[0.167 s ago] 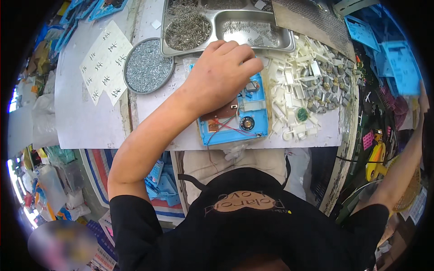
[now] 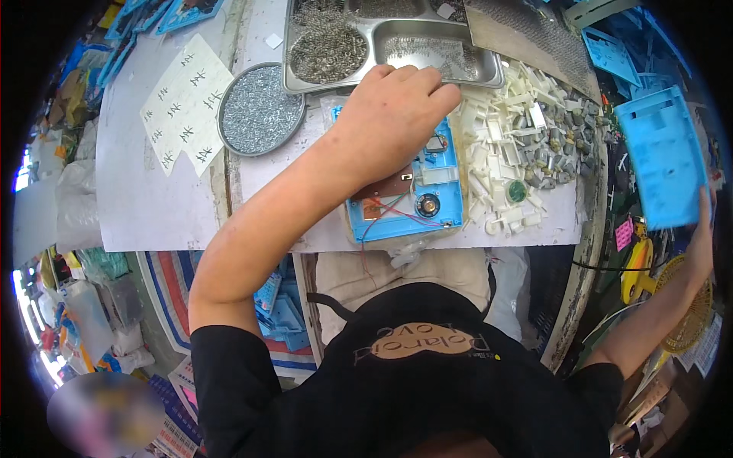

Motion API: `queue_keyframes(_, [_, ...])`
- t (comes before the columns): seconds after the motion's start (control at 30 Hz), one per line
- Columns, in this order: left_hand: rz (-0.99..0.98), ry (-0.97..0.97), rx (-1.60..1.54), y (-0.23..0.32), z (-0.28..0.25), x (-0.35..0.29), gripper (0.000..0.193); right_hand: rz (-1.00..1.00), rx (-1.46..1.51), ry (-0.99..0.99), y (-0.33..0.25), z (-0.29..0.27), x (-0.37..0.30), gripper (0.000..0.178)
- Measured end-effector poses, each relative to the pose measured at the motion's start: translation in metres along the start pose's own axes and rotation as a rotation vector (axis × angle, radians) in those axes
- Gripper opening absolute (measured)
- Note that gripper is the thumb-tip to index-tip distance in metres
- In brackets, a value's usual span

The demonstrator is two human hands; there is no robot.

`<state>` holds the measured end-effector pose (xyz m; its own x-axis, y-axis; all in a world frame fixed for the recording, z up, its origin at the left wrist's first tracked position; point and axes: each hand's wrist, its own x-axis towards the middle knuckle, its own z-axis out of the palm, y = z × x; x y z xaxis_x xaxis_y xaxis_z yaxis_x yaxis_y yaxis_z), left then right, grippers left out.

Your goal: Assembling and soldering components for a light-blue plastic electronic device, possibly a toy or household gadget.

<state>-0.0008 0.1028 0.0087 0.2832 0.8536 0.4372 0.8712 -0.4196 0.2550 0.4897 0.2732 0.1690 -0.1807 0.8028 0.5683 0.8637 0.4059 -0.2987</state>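
My left hand (image 2: 393, 122) is over a blue plastic casing (image 2: 405, 228) at the table's front edge, its fingers curled and whatever they hold out of sight. Inside the casing are a brown circuit board (image 2: 387, 188), a small round speaker (image 2: 427, 204) and thin red and green wires; the hand covers its upper left part. Far to the right, my right hand (image 2: 705, 206) grips the edge of another blue plastic casing (image 2: 663, 156), held off the table with its broad face showing. Most of that hand's fingers are hidden.
Beyond my left hand stands a metal compartment tray (image 2: 489, 75) of springs and small metal parts. A round dish (image 2: 261, 111) of screws sits left, beside a marked paper sheet (image 2: 183, 107). White plastic parts (image 2: 496, 164) and grey motors (image 2: 557, 156) are heaped right.
My right hand has brought the blue casing nearer to me, and more of its face shows. My left hand stays over the other casing. The whole view has shifted slightly.
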Motion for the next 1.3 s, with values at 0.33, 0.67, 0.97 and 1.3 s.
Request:
queue_keyframes(0.33, [-0.700,0.244,-1.843,0.049,-0.066,-0.027,0.059,-0.633,0.628,-0.088,-0.274,0.132,-0.102,0.030])
queue_keyframes(0.67, [-0.814,0.296,-1.050,0.038,-0.060,-0.052,0.066,0.150,1.139,-0.773,-0.267,0.153,-0.119,0.056])
queue_keyframes(0.97, [-0.673,0.074,-0.210,0.055,-0.025,-0.082,0.071,-0.157,0.478,-0.653,-0.243,0.178,-0.186,0.054])
queue_keyframes(1.3, [-0.792,0.129,-0.292,0.061,-0.023,-0.103,0.061,-0.205,0.637,-0.998,-0.240,0.171,-0.155,0.061])
